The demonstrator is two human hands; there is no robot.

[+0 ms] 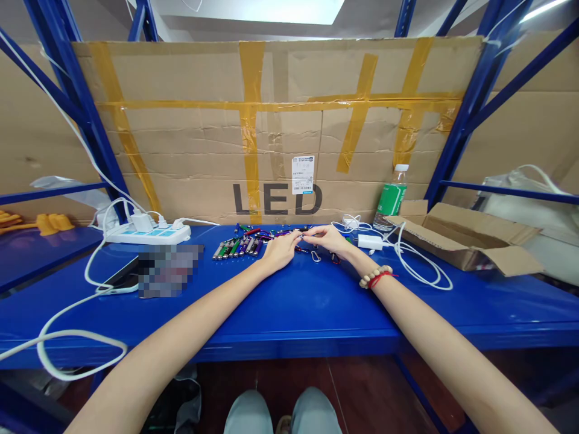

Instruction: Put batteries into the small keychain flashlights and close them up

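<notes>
My left hand (pixel 279 252) and my right hand (pixel 329 239) meet over the middle of the table, fingertips pinched together. Something small sits between them, too small to make out. A row of short metal pen-like cylinders (pixel 237 248), coloured silver, green, purple and black, lies just left of my left hand. More slim coloured pieces (pixel 253 231) are strewn behind it, partly hidden by the hand. Below my right hand lies a silver carabiner clip (pixel 315 257), with a dark one (pixel 335 258) close to my wrist.
On the blue table (pixel 307 307), a power strip (pixel 149 233) and a phone (pixel 122 274) lie left. To the right are a white charger (pixel 370 242) with looped cable, a green-labelled bottle (pixel 391 199) and an open cardboard box (pixel 470 238). A large cardboard sheet (pixel 203 150) stands behind.
</notes>
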